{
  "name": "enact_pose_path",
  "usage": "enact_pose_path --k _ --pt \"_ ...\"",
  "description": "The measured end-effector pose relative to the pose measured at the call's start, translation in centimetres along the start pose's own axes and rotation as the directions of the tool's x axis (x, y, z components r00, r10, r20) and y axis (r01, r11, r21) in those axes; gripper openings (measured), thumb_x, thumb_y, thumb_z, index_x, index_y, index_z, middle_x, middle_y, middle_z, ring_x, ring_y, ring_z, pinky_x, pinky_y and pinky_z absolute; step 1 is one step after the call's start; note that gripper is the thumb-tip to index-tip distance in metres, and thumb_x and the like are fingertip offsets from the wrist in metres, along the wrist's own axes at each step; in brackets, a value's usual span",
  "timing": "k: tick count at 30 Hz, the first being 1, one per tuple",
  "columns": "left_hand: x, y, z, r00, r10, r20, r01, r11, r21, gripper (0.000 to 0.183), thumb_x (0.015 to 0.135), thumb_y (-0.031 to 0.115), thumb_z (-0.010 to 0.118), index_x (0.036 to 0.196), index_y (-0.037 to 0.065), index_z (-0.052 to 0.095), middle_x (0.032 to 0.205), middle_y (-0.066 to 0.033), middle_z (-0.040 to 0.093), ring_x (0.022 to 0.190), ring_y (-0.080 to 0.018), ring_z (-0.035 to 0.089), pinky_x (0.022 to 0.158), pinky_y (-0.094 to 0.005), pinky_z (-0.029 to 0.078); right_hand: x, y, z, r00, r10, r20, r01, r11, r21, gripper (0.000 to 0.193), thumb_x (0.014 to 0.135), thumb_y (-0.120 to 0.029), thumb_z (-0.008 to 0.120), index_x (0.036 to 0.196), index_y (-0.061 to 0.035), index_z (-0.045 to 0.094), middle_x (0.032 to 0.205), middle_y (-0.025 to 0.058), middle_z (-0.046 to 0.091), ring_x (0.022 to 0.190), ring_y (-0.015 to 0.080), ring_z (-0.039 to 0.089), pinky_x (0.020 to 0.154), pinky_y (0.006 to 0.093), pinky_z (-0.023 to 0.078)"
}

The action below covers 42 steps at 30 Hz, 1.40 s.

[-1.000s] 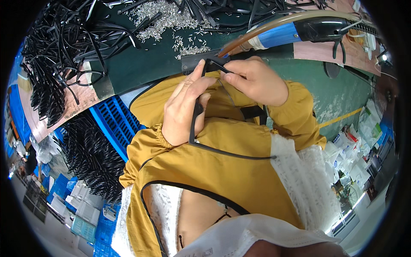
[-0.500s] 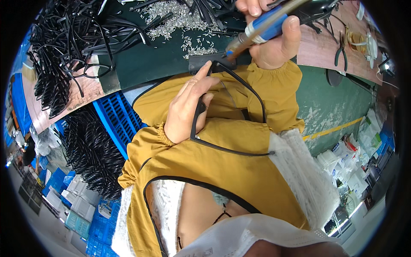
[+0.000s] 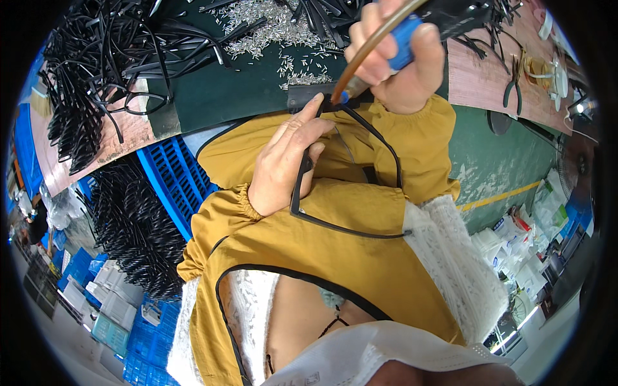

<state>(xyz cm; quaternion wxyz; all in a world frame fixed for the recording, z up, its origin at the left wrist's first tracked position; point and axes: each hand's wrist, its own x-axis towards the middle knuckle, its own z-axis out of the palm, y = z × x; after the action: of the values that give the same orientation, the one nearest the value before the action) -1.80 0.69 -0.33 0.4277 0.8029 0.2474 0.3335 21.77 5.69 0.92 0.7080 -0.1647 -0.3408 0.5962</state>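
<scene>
My left hand (image 3: 277, 161) is closed on a black glasses frame (image 3: 351, 226), its forefinger stretched toward a small black block (image 3: 301, 96) at the table's near edge. One end of the frame rests by this block, and its temples curve back toward my lap. In my right hand (image 3: 421, 74) is a blue powered screwdriver (image 3: 405, 42), fingers wrapped round its body. A brown hose (image 3: 370, 48) passes in front of the tool and ends near its tip. That tip sits at the frame's hinge area beside the block; the exact contact is hidden.
On the dark green mat (image 3: 199, 90) lies a heap of small silver screws or pins (image 3: 254, 35). Black glasses frames (image 3: 84, 77) are piled at the left. A blue crate (image 3: 170, 177) stands below the table edge, near more black frames (image 3: 138, 231). Pliers (image 3: 513, 90) lie at the right.
My right hand has shifted slightly left, swinging the screwdriver from a low slant to a different tilt, with its tip now closer to the frame. My left hand has barely moved.
</scene>
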Motion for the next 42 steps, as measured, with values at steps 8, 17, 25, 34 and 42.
enact_pose_path --k 8,17,25,34,42 --pt "-0.1 -0.1 0.4 1.0 -0.003 -0.024 0.003 1.0 -0.008 0.037 0.082 -0.013 0.062 0.117 -0.001 0.06 0.122 -0.0273 0.068 0.114 -0.0417 0.069 0.091 -0.0421 0.057 -0.3 -0.3 1.5 0.977 -0.02 -0.214 0.006 0.998 -0.07 0.032 0.098 -0.033 0.072 0.104 -0.0119 0.049 0.072 0.0017 0.049 0.052 0.0138 0.051 0.044 0.0276 0.039" --pt "-0.5 -0.5 1.3 0.993 0.037 -0.115 -0.038 0.999 -0.013 0.039 0.077 -0.017 0.062 0.111 0.0 0.062 0.114 -0.0214 0.072 0.115 -0.0395 0.07 0.082 -0.0411 0.06 0.3 0.5 1.1 0.974 0.005 -0.228 -0.022 0.997 -0.074 0.016 0.099 -0.013 0.064 0.096 -0.0091 0.049 0.067 0.0037 0.048 0.049 0.0139 0.049 0.043 0.0264 0.037" --pt "-0.3 1.2 0.0 0.994 -0.025 -0.106 0.023 1.0 -0.017 0.029 0.087 -0.012 0.056 0.113 0.0 0.062 0.126 -0.021 0.065 0.121 -0.0408 0.065 0.097 -0.0409 0.053 -3.6 -1.4 3.3 0.995 0.082 0.05 -0.086 0.992 0.096 0.023 0.102 -0.024 0.062 0.11 -0.0085 0.047 0.075 0.0012 0.045 0.056 0.0107 0.043 0.046 0.0233 0.033" --pt "-6.9 2.4 -13.6 0.509 -0.249 -0.824 0.556 0.826 0.094 0.027 0.092 -0.003 0.056 0.118 0.001 0.054 0.088 -0.0113 0.065 0.079 -0.0205 0.066 0.071 -0.0366 0.054 -2.5 -6.4 -3.8 0.89 -0.201 -0.41 0.112 0.967 -0.231 0.013 0.104 -0.021 0.058 0.103 -0.0082 0.058 0.075 -0.002 0.046 0.057 0.0077 0.043 0.048 0.0219 0.035" --pt "-0.2 -6.7 -17.6 0.385 -0.352 -0.853 0.233 0.932 -0.279 0.068 0.089 -0.004 0.052 0.153 0.003 0.028 0.137 -0.0173 0.048 0.121 -0.0252 0.053 0.103 -0.0375 0.048 -2.8 -5.5 -7.2 0.914 -0.292 -0.282 0.167 0.904 -0.393 0.034 0.107 -0.037 0.055 0.117 -0.0051 0.06 0.085 0.0045 0.058 0.071 0.0146 0.055 0.062 0.0279 0.045"
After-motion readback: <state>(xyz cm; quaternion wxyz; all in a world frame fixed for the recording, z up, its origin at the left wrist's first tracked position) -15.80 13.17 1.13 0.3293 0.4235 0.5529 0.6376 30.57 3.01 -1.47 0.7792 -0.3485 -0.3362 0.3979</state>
